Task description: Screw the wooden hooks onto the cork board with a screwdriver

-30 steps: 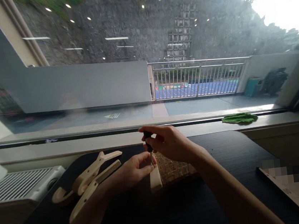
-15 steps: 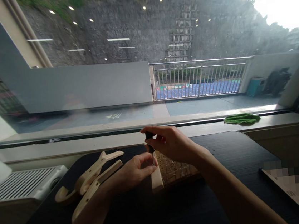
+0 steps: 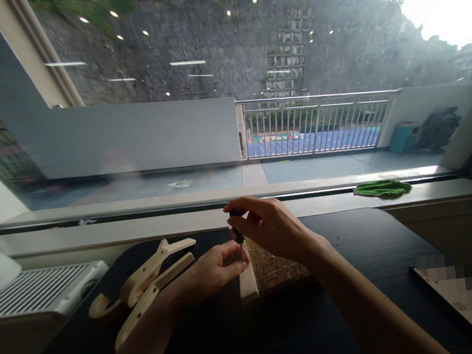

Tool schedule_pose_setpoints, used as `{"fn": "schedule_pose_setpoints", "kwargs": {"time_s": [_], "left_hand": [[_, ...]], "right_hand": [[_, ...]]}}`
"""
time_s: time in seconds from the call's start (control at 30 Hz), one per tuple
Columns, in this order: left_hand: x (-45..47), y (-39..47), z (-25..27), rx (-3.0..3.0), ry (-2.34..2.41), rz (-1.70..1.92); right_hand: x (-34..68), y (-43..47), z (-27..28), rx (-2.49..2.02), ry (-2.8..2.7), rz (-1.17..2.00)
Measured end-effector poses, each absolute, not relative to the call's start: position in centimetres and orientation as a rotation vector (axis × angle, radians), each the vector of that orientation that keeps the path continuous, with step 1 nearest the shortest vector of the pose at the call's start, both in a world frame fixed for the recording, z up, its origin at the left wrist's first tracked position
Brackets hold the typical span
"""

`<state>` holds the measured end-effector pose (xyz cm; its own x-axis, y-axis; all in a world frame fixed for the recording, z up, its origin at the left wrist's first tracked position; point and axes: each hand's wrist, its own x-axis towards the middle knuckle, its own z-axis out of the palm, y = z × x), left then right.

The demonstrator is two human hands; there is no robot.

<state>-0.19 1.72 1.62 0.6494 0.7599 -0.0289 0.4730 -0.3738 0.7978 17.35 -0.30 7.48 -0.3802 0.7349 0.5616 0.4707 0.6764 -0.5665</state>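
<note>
My right hand [image 3: 269, 224] grips the black handle of a small screwdriver [image 3: 237, 229], held upright with its metal shaft pointing down. Below it lies a pale wooden bar [image 3: 248, 287], along the left edge of a brown, rough-textured block [image 3: 278, 269]. The thumb and forefinger of my left hand [image 3: 217, 267] close in around the shaft's lower end, against the bar's top. The screwdriver's tip is hidden by these fingers, and whether they pinch a screw cannot be made out.
Curved wooden pieces with holes [image 3: 147, 272] lie left on the black table [image 3: 357, 265]. A wooden board [image 3: 450, 300] is at the right edge, beside a blurred patch. A green cloth [image 3: 382, 188] rests on the windowsill [image 3: 307, 206]. A white radiator [image 3: 44, 287] stands left.
My right hand and the screwdriver have shifted only very slightly, the fingers turning a little on the handle. The left hand and the wooden bar stay as they were.
</note>
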Motion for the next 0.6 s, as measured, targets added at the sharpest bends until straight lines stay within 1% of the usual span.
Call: {"fn": "schedule_pose_setpoints", "kwargs": {"time_s": [0.6], "left_hand": [[-0.21, 1.68, 1.69, 2.043, 0.940, 0.437]], "right_hand": [[17.59, 0.14, 7.14, -0.962, -1.995, 0.397]]}}
